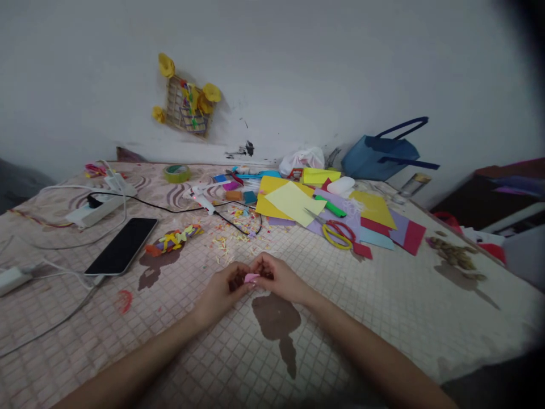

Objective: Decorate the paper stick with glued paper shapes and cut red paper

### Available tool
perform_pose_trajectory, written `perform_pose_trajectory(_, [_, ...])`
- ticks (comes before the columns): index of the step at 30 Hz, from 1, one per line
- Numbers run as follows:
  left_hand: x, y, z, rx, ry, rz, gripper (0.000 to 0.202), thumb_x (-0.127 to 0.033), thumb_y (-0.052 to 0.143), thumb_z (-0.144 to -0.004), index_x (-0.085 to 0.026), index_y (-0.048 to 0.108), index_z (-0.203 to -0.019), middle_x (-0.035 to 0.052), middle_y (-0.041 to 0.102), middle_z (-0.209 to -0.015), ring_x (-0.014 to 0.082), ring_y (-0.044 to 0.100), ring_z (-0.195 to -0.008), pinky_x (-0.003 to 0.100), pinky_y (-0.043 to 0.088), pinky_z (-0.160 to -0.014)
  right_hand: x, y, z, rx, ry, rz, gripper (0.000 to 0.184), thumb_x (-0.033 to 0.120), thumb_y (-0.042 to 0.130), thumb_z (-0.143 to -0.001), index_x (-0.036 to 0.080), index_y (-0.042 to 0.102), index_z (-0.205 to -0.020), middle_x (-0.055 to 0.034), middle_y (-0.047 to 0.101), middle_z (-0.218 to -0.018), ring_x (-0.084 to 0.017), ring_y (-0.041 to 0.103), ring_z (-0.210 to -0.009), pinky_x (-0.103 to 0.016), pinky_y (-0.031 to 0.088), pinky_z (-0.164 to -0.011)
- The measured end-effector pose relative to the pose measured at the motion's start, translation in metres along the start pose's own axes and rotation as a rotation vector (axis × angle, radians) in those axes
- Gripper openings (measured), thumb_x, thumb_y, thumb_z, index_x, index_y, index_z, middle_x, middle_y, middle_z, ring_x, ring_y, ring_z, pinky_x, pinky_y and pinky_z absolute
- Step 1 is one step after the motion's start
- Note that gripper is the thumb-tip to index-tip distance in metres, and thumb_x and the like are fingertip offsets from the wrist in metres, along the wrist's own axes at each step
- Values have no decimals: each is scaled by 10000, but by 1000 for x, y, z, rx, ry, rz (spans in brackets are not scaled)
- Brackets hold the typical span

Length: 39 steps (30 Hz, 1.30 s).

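Note:
Both of my hands meet over the middle of the table, pinching a small pink piece of paper (251, 278) between them. My left hand (222, 288) grips its left side with thumb and fingers. On the other side my right hand (279, 278) has its fingertips closed on the same piece. Much of the paper is hidden by my fingers. Just below my right hand lies a brown tree-shaped cutout (276, 319). Beyond my hands, small paper scraps (230, 244) are scattered near a white glue gun (202, 200).
Scissors (340, 236) lie on stacked coloured paper sheets (293, 203) to the right. A decorated brown cutout (170, 241) and a phone (123, 245) are at left, near a power strip (100, 204) with trailing cables. A blue bag (378, 156) stands at the back right.

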State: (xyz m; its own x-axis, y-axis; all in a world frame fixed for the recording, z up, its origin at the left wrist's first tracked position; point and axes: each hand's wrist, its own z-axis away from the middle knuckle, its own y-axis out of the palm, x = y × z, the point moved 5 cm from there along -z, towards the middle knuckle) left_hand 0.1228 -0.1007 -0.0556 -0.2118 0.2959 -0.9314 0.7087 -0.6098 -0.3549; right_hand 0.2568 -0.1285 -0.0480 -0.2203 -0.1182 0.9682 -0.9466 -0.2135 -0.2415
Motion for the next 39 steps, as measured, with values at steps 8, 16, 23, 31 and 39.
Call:
perform_pose_trajectory(8, [9,-5,-4,-69,-149,222,243,-360,617,-763,-132,561,-827,-20,542,-653,77,456,-555,195,362,-505,-9,0,-3,-35,145,-223,285,435,630,-749,174,540,-822,47,516,-628,-63,440,-469,-181,334,-411])
perform_pose_trajectory(16, [16,-7,-4,-54,-201,242,304,-440,540,-802,-142,545,-740,-40,486,-561,62,406,-466,181,316,-429,-7,-2,-3,-19,171,-203,335,489,625,-731,164,545,-743,50,500,-587,-56,430,-448,-175,316,-387])
perform_pose_trajectory(23, [18,-6,-3,-51,-202,249,304,-443,517,-816,-153,553,-731,-37,490,-544,68,420,-463,181,324,-435,-8,0,-2,29,176,-192,311,463,631,-743,162,556,-767,53,496,-577,-53,429,-445,-168,307,-384])
perform_pose_trajectory(31, [15,-11,-5,-130,-215,394,278,-430,536,-798,-153,526,-781,-24,545,-641,55,434,-453,178,329,-415,-8,-16,-3,-49,185,-147,283,443,609,-757,176,517,-737,60,491,-559,-55,408,-431,-176,285,-386])
perform_pose_trajectory(39, [22,-12,-7,-132,-225,497,273,-424,569,-787,-156,519,-771,-18,552,-677,53,439,-475,178,340,-429,2,-23,-1,-64,68,224,138,308,565,-804,173,592,-807,31,526,-645,-85,419,-529,-206,308,-481])
